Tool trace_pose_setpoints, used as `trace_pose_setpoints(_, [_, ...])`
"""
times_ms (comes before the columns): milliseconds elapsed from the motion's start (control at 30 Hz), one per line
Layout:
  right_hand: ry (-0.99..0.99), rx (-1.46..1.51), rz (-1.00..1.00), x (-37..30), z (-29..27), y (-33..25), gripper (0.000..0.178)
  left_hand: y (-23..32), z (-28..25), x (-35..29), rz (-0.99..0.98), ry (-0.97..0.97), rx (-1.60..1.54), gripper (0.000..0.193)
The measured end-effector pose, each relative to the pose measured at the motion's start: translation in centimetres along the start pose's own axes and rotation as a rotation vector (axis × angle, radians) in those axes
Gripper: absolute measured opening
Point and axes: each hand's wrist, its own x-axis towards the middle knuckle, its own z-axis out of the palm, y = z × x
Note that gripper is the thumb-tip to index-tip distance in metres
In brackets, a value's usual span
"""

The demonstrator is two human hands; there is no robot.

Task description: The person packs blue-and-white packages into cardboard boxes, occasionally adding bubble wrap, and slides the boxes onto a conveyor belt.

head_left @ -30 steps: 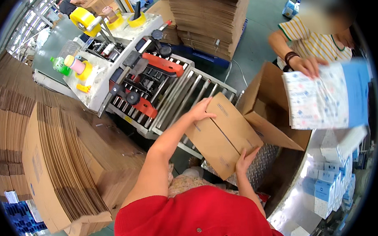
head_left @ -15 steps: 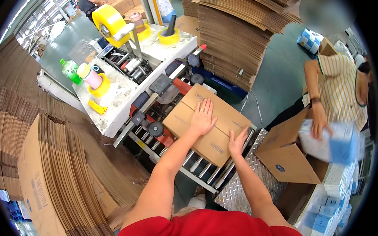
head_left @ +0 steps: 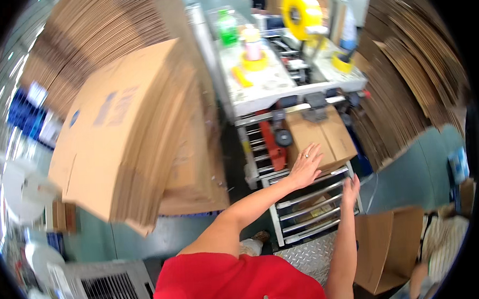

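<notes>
A closed brown carton (head_left: 335,132) lies on the roller conveyor (head_left: 308,215), its far end under the head of a tape sealing machine (head_left: 315,111). My left hand (head_left: 306,167) is at the carton's near edge, fingers spread and gripping nothing; whether it touches the cardboard I cannot tell. Beside the conveyor's right rail, just short of the carton, my right hand (head_left: 350,191) is raised with its fingers stretched out, holding nothing. A black wheel (head_left: 283,138) on a red arm (head_left: 271,147) sits along the carton's left side.
Flattened cartons (head_left: 126,127) are stacked high at left; another stack (head_left: 413,88) stands far right. On the machine's white top are a yellow tape roll (head_left: 254,62) and a green bottle (head_left: 227,28). An open carton (head_left: 385,244) stands at right, next to a co-worker in a striped shirt (head_left: 445,242).
The carton has moved away from me, into the sealing machine. My hands have come off its top toward its near side. My view has swung left.
</notes>
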Motion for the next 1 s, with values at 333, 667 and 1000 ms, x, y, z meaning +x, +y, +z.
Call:
trace_pose_setpoints(333, [-0.119,0.026,0.417,-21.1,-18.5,5.4,0.021,9.0,-32.2,-17.4,-0.037,0.792,0.940,0.020])
trace_pose_setpoints(667, [-0.427,-0.081,0.170,-23.8,-16.4,2.3,0.026,4.8,-45.3,-35.3,-0.365,0.619,0.909,0.042])
trace_pose_setpoints(1000, [-0.256,0.077,0.213,-27.4,-22.5,-0.8,0.025,9.3,-42.4,-33.7,-0.181,0.484,0.885,0.030])
